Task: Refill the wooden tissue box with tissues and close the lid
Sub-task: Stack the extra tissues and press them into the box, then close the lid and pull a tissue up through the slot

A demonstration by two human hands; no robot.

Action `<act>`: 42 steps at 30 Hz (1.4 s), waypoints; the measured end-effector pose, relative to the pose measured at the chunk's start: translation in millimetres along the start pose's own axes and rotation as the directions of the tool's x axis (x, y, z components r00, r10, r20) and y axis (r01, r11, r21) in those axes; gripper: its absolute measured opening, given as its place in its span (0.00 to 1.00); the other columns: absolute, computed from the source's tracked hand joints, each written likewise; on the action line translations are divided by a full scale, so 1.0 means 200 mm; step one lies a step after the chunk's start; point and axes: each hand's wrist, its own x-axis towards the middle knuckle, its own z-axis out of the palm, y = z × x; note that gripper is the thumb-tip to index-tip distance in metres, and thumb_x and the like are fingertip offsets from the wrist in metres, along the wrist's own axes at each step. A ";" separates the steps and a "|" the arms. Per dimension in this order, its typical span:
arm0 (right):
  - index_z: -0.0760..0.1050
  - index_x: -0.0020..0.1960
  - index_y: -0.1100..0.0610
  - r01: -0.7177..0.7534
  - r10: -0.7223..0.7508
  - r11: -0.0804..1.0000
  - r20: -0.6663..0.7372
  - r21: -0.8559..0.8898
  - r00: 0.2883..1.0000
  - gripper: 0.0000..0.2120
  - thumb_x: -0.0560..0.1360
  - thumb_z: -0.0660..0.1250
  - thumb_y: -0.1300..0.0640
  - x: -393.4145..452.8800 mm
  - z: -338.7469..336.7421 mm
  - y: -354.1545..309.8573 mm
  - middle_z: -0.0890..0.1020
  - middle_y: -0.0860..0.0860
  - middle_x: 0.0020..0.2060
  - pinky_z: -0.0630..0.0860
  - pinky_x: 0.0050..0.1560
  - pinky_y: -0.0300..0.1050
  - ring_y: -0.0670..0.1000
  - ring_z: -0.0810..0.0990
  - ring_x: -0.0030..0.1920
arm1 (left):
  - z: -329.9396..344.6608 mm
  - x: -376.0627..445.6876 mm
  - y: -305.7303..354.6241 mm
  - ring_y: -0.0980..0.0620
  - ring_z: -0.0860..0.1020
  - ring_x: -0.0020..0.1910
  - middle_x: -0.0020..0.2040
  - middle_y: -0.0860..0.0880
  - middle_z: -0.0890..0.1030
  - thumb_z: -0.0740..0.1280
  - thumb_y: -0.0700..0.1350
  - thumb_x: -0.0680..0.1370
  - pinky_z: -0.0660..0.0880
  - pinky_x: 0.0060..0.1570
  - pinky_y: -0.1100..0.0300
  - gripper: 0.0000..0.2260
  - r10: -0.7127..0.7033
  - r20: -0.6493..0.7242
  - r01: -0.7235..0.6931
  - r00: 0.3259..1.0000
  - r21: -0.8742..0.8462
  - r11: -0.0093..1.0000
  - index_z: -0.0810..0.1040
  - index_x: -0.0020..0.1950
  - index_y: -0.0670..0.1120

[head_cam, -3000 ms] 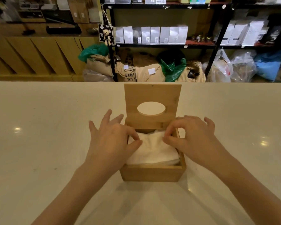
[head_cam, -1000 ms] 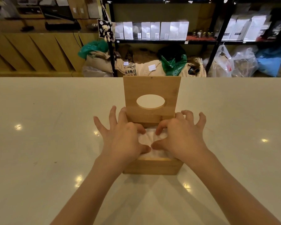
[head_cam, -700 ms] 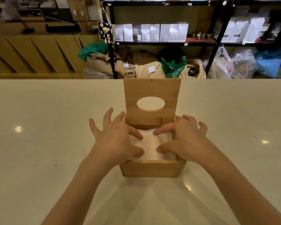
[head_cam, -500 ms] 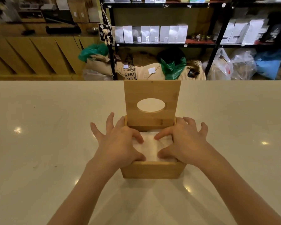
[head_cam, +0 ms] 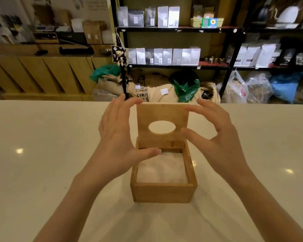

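Both hands have lifted off the tissues since half a second ago and now reach up toward the raised lid. Left hand (head_cam: 119, 137) hovers beside the lid's left edge with fingers spread and its grip released, thumb stretched across the box's open top; whether its fingertips touch the lid's upper corner cannot be told. Right hand (head_cam: 217, 135) is curved in an open C beside the lid's right edge, forefinger near the top corner and thumb near the lower part, grasping nothing firmly that can be seen. Wooden tissue box (head_cam: 163, 191) sits on the white counter (head_cam: 42, 154), about midway between its left and right edges, well back from the far edge. Its lid (head_cam: 162, 112), with an oval hole, stands upright at the box's far side. White tissues (head_cam: 161, 169) fill the inside, lying below the rim.
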 end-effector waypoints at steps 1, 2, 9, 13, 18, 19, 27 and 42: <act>0.65 0.60 0.35 0.058 -0.058 0.997 -0.001 -0.045 0.998 0.25 0.68 0.70 0.51 0.01 0.01 -0.01 0.69 0.42 0.67 0.55 0.71 0.51 0.47 0.60 0.72 | 0.01 0.01 0.00 0.50 0.45 0.76 0.77 0.52 0.50 0.76 0.59 0.59 0.47 0.74 0.42 0.44 0.041 -0.002 -0.041 0.999 0.041 0.998 0.50 0.65 0.66; 0.60 0.64 0.35 0.087 -0.086 0.992 0.011 -0.087 0.996 0.28 0.68 0.67 0.48 0.03 0.02 -0.02 0.67 0.41 0.68 0.51 0.70 0.50 0.47 0.57 0.72 | 0.03 0.02 0.00 0.51 0.42 0.76 0.77 0.52 0.47 0.74 0.61 0.59 0.43 0.73 0.41 0.48 0.050 0.004 -0.050 0.999 0.089 0.995 0.43 0.67 0.67; 0.45 0.74 0.42 0.143 -0.093 0.882 0.130 -0.450 0.987 0.41 0.66 0.59 0.36 0.08 0.11 0.06 0.55 0.46 0.75 0.31 0.69 0.52 0.50 0.43 0.75 | 0.11 0.08 -0.11 0.50 0.34 0.74 0.77 0.51 0.41 0.68 0.69 0.59 0.33 0.69 0.43 0.50 0.075 -0.020 -0.067 0.997 0.275 0.959 0.40 0.71 0.64; 0.50 0.73 0.41 0.157 -0.101 0.882 0.146 -0.444 0.984 0.38 0.66 0.58 0.35 0.06 0.09 0.05 0.59 0.44 0.74 0.29 0.68 0.51 0.48 0.44 0.75 | 0.10 0.07 -0.14 0.53 0.35 0.74 0.77 0.53 0.44 0.58 0.76 0.58 0.33 0.68 0.44 0.46 0.104 -0.039 -0.090 0.994 0.263 0.961 0.46 0.72 0.64; 0.50 0.72 0.40 0.202 -0.137 0.894 0.184 -0.400 0.973 0.36 0.67 0.56 0.33 -0.01 0.05 0.03 0.59 0.41 0.74 0.31 0.70 0.55 0.46 0.44 0.75 | 0.11 -0.03 -0.10 0.63 0.34 0.71 0.74 0.65 0.47 0.46 0.72 0.66 0.31 0.69 0.47 0.35 0.103 -0.013 -0.101 0.995 0.129 0.986 0.38 0.69 0.67; 0.50 0.72 0.40 0.220 -0.158 0.896 0.185 -0.386 0.970 0.36 0.68 0.56 0.33 -0.04 0.04 0.03 0.58 0.42 0.74 0.32 0.71 0.55 0.45 0.44 0.75 | 0.12 -0.06 -0.09 0.66 0.33 0.69 0.70 0.70 0.45 0.46 0.72 0.66 0.31 0.69 0.48 0.34 0.120 -0.010 -0.118 0.993 0.105 0.987 0.36 0.68 0.68; 0.59 0.72 0.52 0.420 -0.391 0.745 0.172 -0.518 0.904 0.31 0.73 0.56 0.40 -0.29 0.03 0.11 0.64 0.51 0.73 0.48 0.71 0.59 0.53 0.54 0.74 | 0.18 -0.32 -0.15 0.61 0.35 0.73 0.74 0.64 0.45 0.48 0.66 0.73 0.32 0.70 0.54 0.30 0.224 -0.070 -0.210 0.972 0.163 0.964 0.38 0.71 0.64; 0.65 0.68 0.55 0.492 -0.462 0.695 0.197 -0.525 0.864 0.26 0.74 0.59 0.45 -0.50 0.10 0.26 0.69 0.51 0.68 0.50 0.70 0.57 0.52 0.62 0.70 | 0.30 -0.51 -0.26 0.54 0.52 0.76 0.72 0.47 0.65 0.48 0.60 0.77 0.45 0.69 0.43 0.25 0.318 -0.092 -0.288 0.944 0.245 0.926 0.64 0.69 0.48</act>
